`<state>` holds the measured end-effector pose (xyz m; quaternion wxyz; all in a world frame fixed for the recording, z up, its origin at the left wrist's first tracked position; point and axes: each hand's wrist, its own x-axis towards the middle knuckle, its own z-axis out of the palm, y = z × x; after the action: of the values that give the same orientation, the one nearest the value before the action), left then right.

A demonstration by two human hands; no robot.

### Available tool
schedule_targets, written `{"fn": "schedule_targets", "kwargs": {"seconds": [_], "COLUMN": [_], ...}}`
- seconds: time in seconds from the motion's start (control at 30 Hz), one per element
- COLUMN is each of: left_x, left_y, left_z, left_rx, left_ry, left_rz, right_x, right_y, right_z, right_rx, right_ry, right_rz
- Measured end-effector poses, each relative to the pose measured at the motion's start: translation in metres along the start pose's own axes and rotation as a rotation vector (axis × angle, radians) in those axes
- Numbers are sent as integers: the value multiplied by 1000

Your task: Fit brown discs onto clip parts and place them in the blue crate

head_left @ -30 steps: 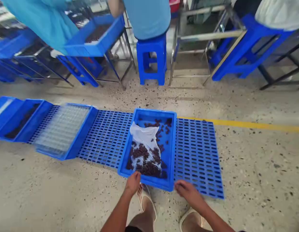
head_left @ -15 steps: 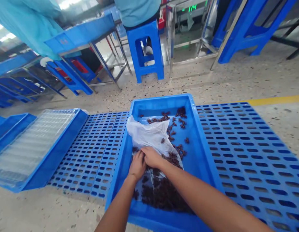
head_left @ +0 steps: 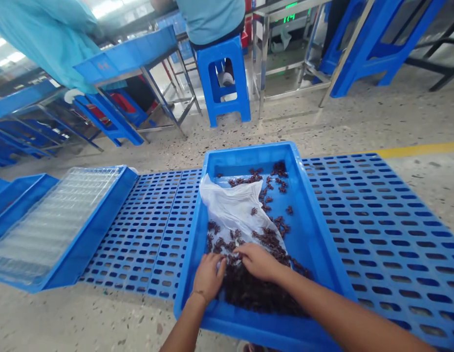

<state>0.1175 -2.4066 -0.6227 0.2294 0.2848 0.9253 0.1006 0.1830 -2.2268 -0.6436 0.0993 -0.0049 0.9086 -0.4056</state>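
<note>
A blue plastic tray (head_left: 324, 244) holds many small dark brown, many-legged pieces (head_left: 263, 291), heaped thickest at the near end. On them lies a crumpled white translucent bag (head_left: 232, 200), spread toward the far left corner. My left hand (head_left: 207, 277) is over the heap's left side, thumb and fingers curled close together. My right hand (head_left: 259, 261) is a short way to its right, fingertips pinched low among the pieces at the bag's near part. What lies between the fingertips of each hand is too small or hidden to name.
Slotted blue platform panels (head_left: 380, 220) lie under and beside the tray. A blue tray with clear ribbed plastic sheets (head_left: 61, 220) stands at left. Beyond are a blue stool (head_left: 225, 73) with a seated person, metal-legged tables and another person in light blue.
My hands were together on the bag; now they are apart and nearer to me, over the dark pieces. More pieces show on the bag's near part. The view has shifted slightly.
</note>
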Motion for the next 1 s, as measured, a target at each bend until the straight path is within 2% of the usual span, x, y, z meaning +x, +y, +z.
{"fn": "schedule_targets", "kwargs": {"seconds": [0.07, 0.23, 0.4, 0.47, 0.57, 0.67, 0.87, 1.0], "left_x": [-7, -20, -25, -25, -24, -22, -15, -16], "left_y": [5, 13, 5, 1, -6, -10, -5, -4], "left_z": [0, -2, -1, 1, 3, 3, 3, 3], "left_rx": [12, -30, 26, 16, -44, -82, -201, -241], "left_ry": [-3, -116, -77, -129, -207, -223, -290, -247], "left_rz": [-39, -47, -245, -308, -350, -384, -366, -434], "right_x": [-14, -42, -59, -67, -76, -78, -71, -65], "right_y": [-3, -8, 0, -4, -13, -12, 1, -4], "right_z": [-1, -1, -6, -4, 4, 11, 29, 39], "right_rx": [-28, -25, -39, -33, 22, 59, 200, 252], "right_ry": [19, -62, 43, 30, 18, 59, 40, 54], "right_rz": [43, 82, 382, 475, 516, 602, 748, 818]}}
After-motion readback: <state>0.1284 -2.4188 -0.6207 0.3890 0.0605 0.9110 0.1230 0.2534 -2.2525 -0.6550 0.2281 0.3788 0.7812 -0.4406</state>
